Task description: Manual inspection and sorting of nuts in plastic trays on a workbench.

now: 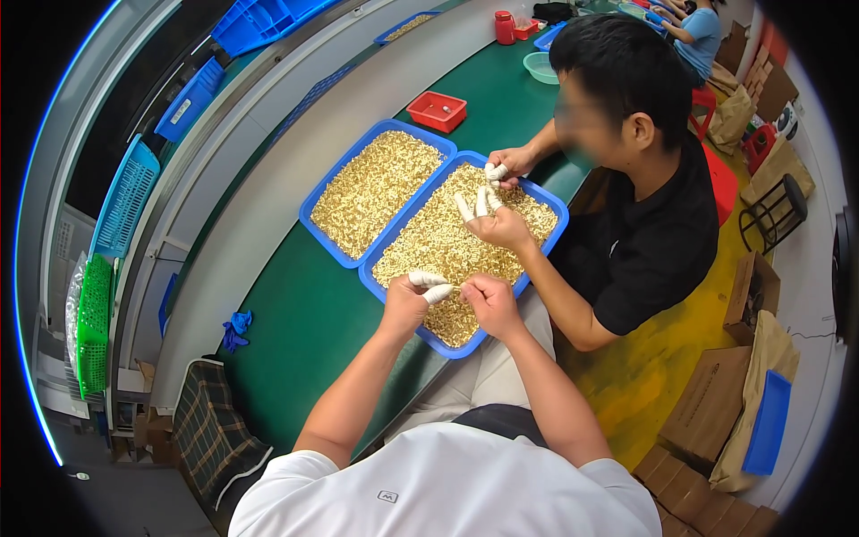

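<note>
Above the near end of a blue tray (454, 351) heaped with tiny gold-coloured pieces (447, 237), my two hands meet at the fingertips. White coverings wrap the thumb and a finger of my left hand (408, 300), which is closed in a pinch. My right hand (492, 306), with bare fingers, pinches from the other side. Between the tips shows a small gold-coloured piece (456, 287), too small to make out its shape. A second blue tray (309, 213) of similar pieces stands against the first, on its left.
Close on my right sits a co-worker (658, 224), whose covered fingers (483, 204) are over the same tray. The green table (313, 304) also bears a red bin (438, 111) and crumpled blue gloves (235, 330). Cardboard boxes (707, 394) stand on the floor at right.
</note>
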{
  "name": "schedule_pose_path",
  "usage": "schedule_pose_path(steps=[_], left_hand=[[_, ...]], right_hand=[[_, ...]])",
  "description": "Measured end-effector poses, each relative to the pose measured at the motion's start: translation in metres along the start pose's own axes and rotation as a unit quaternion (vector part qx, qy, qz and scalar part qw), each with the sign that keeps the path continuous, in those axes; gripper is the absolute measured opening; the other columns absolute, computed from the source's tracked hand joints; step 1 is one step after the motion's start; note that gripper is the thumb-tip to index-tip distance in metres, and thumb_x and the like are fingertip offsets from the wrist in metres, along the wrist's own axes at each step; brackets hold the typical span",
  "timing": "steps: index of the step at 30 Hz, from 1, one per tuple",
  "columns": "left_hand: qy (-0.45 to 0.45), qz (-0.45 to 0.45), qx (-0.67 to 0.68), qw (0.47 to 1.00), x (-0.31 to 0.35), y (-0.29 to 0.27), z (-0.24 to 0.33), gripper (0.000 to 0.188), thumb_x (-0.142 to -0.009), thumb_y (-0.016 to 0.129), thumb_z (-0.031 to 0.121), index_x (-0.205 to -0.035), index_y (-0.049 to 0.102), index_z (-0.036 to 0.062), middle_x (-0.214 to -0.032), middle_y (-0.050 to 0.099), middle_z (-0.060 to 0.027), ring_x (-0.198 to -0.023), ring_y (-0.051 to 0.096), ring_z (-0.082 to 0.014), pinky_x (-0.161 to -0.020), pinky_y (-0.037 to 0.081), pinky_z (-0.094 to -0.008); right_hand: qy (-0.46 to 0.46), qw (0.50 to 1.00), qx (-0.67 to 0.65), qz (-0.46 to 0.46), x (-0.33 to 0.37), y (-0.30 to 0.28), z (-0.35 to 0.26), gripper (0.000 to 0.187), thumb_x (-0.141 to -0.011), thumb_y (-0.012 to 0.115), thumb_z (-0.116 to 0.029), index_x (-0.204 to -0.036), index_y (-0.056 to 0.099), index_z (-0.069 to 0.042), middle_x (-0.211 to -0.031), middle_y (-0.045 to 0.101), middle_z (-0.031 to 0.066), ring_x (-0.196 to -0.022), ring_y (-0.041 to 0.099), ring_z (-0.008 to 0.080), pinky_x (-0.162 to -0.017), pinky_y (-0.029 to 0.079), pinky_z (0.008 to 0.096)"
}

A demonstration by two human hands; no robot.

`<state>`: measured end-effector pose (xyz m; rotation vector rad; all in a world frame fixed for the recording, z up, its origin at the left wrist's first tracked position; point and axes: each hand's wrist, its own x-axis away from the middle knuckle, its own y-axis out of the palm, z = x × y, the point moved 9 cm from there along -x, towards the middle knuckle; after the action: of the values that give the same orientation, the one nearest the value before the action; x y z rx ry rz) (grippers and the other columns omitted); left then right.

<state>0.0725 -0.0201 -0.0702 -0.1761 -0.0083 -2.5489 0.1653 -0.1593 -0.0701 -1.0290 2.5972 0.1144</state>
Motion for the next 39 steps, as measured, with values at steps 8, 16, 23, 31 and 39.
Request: schedule_pose_path(steps=[8, 16, 23, 31, 39], left_hand=[[0.019, -0.007, -0.097, 0.995, 0.002, -0.001, 0.0, 0.013, -0.083, 0.079, 0.0, -0.094, 0.073, -0.0002, -0.087, 0.073, -0.0044, -0.076, 0.066, -0.0095, -0.07, 0.054, -0.0247], [0.03, -0.034, -0.051, 0.998, 0.001, 0.003, 0.006, 0.01, -0.087, 0.077, 0.004, -0.095, 0.073, -0.001, -0.087, 0.073, -0.0022, -0.077, 0.064, -0.0073, -0.069, 0.052, -0.0235], [0.034, -0.042, -0.005, 0.998, 0.0, 0.008, 0.01, 0.01, -0.09, 0.073, 0.001, -0.1, 0.074, -0.0005, -0.09, 0.074, -0.0041, -0.081, 0.066, -0.0096, -0.073, 0.053, -0.0246], [0.134, 0.184, -0.204, 0.952, -0.047, -0.089, 0.074, 0.024, -0.092, 0.073, 0.02, -0.105, 0.074, -0.0004, -0.096, 0.074, -0.0074, -0.083, 0.066, -0.0144, -0.077, 0.052, -0.0294], [0.119, -0.05, -0.212, 0.969, -0.015, -0.019, 0.058, 0.029, -0.092, 0.074, 0.015, -0.117, 0.07, 0.0022, -0.108, 0.073, -0.0047, -0.094, 0.066, -0.0121, -0.085, 0.053, -0.0291]], right_hand=[[-0.001, 1.0, 0.011, -0.005, 0.0, 0.0, -0.002, 0.024, -0.096, 0.06, -0.013, -0.077, 0.062, 0.001, -0.069, 0.062, 0.0122, -0.062, 0.061, 0.0247, -0.059, 0.047, 0.0358], [0.004, 1.0, 0.008, -0.003, -0.001, 0.001, -0.001, 0.024, -0.096, 0.06, -0.013, -0.078, 0.062, 0.001, -0.07, 0.062, 0.0128, -0.062, 0.062, 0.0249, -0.059, 0.047, 0.0358], [-0.001, 1.0, 0.016, -0.009, -0.001, 0.001, -0.003, 0.022, -0.096, 0.06, -0.013, -0.079, 0.063, 0.001, -0.072, 0.064, 0.0126, -0.064, 0.062, 0.0249, -0.061, 0.048, 0.0348], [0.005, 1.0, -0.005, 0.017, 0.001, -0.002, -0.001, 0.022, -0.096, 0.06, -0.012, -0.08, 0.063, 0.002, -0.072, 0.064, 0.0122, -0.064, 0.063, 0.0231, -0.061, 0.048, 0.0342], [0.017, 1.0, -0.008, -0.001, -0.001, -0.002, -0.002, 0.023, -0.097, 0.059, -0.012, -0.079, 0.062, 0.001, -0.071, 0.063, 0.0118, -0.065, 0.062, 0.023, -0.061, 0.048, 0.0345]])
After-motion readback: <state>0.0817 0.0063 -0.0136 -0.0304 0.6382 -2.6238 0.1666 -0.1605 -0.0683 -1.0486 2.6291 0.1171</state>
